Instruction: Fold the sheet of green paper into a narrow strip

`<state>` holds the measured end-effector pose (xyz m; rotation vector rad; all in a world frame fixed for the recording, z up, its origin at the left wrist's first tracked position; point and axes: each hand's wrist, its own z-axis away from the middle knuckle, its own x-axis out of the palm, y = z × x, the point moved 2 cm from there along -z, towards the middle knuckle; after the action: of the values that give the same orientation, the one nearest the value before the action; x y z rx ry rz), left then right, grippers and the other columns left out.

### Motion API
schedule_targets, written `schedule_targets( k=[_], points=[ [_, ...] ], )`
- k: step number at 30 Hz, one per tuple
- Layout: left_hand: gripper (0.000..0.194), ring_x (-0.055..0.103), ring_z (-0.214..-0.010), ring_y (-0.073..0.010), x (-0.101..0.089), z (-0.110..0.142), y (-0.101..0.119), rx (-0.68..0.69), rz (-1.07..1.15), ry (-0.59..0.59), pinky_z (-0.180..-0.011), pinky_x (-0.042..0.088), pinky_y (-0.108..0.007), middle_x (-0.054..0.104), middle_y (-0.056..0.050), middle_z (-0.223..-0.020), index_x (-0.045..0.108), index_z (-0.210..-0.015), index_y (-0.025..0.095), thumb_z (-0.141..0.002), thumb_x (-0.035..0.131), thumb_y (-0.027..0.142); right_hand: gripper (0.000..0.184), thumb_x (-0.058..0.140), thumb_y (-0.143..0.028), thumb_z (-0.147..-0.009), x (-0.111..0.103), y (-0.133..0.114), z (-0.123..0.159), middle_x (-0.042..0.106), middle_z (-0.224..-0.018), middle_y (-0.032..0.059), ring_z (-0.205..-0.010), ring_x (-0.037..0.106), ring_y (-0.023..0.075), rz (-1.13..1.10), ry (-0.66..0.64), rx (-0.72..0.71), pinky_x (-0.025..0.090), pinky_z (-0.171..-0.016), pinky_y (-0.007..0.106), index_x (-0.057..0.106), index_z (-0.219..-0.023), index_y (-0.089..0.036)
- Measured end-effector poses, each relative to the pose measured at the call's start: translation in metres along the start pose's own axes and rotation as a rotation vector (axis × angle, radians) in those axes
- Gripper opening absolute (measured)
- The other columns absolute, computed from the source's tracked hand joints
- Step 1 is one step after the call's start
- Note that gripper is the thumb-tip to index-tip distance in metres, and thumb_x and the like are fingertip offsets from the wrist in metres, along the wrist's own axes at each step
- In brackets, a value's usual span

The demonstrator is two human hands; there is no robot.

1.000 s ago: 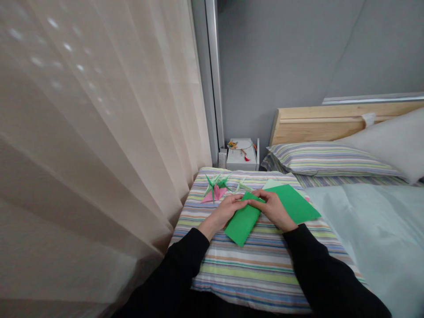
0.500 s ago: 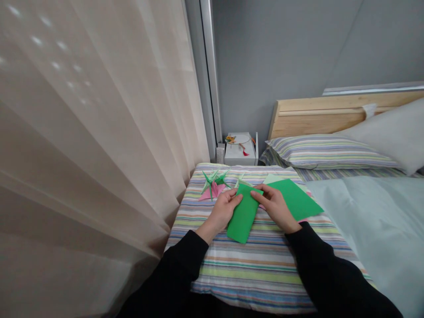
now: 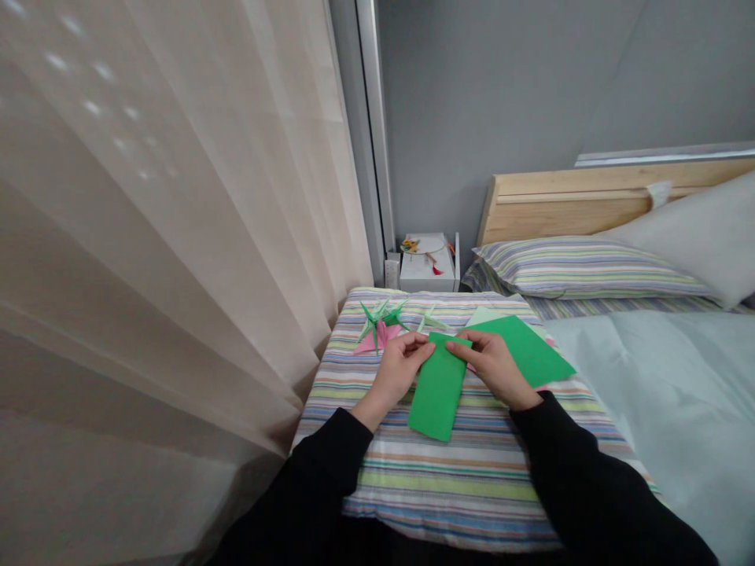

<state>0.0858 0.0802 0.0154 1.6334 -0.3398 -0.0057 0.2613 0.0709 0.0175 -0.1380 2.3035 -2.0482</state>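
Note:
A folded green paper strip (image 3: 440,387) lies on a striped cushion (image 3: 448,464) in front of me. My left hand (image 3: 398,368) pinches its top left corner, fingers curled. My right hand (image 3: 494,366) presses its top right edge with fingers closed on the paper. Under and behind my right hand lies a flat green sheet (image 3: 528,350) with lighter and pink sheets beneath it. Folded green and pink paper shapes (image 3: 381,326) sit just beyond my left hand.
A sheer beige curtain (image 3: 165,236) hangs along the left. A white bedside box (image 3: 428,267) stands behind the cushion. Striped and grey pillows (image 3: 583,271) lean on a wooden headboard (image 3: 590,204); a pale blue cover (image 3: 661,393) spreads at the right.
The green strip has turned from slanting to nearly upright, lengthwise towards me. Both hands shifted slightly with it, still at its top end.

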Motion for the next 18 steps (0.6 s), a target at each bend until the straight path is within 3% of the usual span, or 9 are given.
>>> schedule_targets(
  k=[6, 10, 18],
  points=[
    [0.029, 0.059, -0.06, -0.0118, -0.0058, -0.0008, -0.0027, 0.013, 0.036, 0.122, -0.06, 0.043, -0.024, 0.068, 0.001, -0.067, 0.07, -0.077, 0.015, -0.067, 0.085, 0.038, 0.039, 0.085, -0.051, -0.069, 0.0067, 0.0064, 0.0029, 0.074, -0.083, 0.0033, -0.075, 0.068, 0.0206, -0.19, -0.04, 0.131, 0.056, -0.074, 0.035, 0.068, -0.084, -0.019],
    [0.03, 0.063, -0.063, -0.0127, -0.005, -0.0007, -0.0028, 0.005, 0.052, 0.108, -0.063, 0.048, -0.024, 0.071, -0.001, -0.069, 0.069, -0.078, 0.015, -0.063, 0.088, 0.033, 0.039, 0.088, -0.05, -0.066, 0.0044, 0.005, 0.0024, 0.073, -0.073, 0.0013, -0.069, 0.067, 0.0177, -0.224, -0.02, 0.163, 0.055, -0.069, 0.031, 0.067, -0.079, -0.018],
    [0.044, 0.069, -0.062, -0.0169, -0.004, 0.0016, 0.005, -0.062, 0.042, 0.065, -0.058, 0.057, -0.027, 0.073, -0.001, -0.069, 0.068, -0.102, 0.016, -0.066, 0.087, 0.035, 0.041, 0.089, -0.05, -0.064, 0.0031, 0.0043, 0.0015, 0.068, -0.06, -0.0023, -0.052, 0.058, 0.0121, -0.166, -0.018, 0.145, 0.045, -0.053, 0.025, 0.064, -0.071, -0.018]
  ],
)
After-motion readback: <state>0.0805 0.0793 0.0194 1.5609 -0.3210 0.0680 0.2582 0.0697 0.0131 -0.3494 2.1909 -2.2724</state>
